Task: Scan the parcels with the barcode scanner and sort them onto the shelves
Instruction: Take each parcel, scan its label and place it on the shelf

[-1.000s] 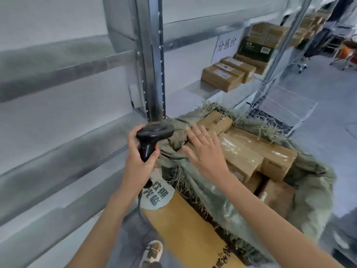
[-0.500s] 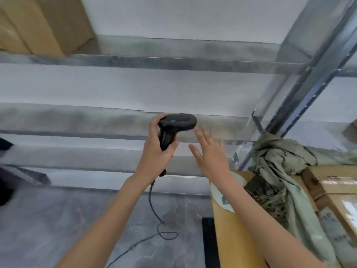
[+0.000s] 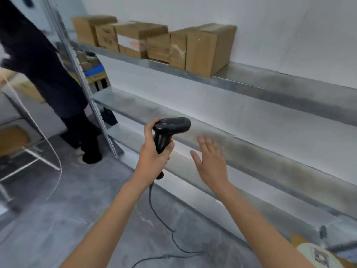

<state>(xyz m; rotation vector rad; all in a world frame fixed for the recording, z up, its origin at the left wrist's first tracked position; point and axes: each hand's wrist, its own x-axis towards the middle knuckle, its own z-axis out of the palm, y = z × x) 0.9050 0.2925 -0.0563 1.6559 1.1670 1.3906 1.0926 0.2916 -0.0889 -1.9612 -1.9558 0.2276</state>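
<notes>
A parcel stockroom is showing here: cardboard boxes are sitting at 12 o'clock on galvanised steel shelves, which are running toward 3 o'clock above a grey concrete floor.

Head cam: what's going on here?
A person sorting parcels grips a corded barcode scanner in the left hand. The right hand is open and holds nothing, raised in front of a bare metal shelf. A row of cardboard parcels stands on the upper shelf. No parcel is in hand at this moment. Another person in dark clothes stands at the left.
</notes>
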